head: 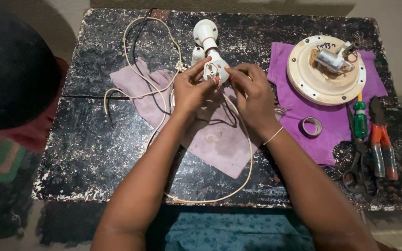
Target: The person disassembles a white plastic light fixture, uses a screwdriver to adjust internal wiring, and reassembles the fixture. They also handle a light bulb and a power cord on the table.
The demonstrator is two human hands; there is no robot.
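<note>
So both hands were on the white lamp holder (214,69): left hand (190,89) gripped it, right hand (252,93) pinched its wires, purple cloth (331,116) just right.

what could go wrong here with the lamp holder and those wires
The left hand and right hand pinch the white lamp holder by fingertips only, so it may slip. The cream cable loops past the table edge and might snag an arm. The scissors and pliers lie near the right forearm.
</note>
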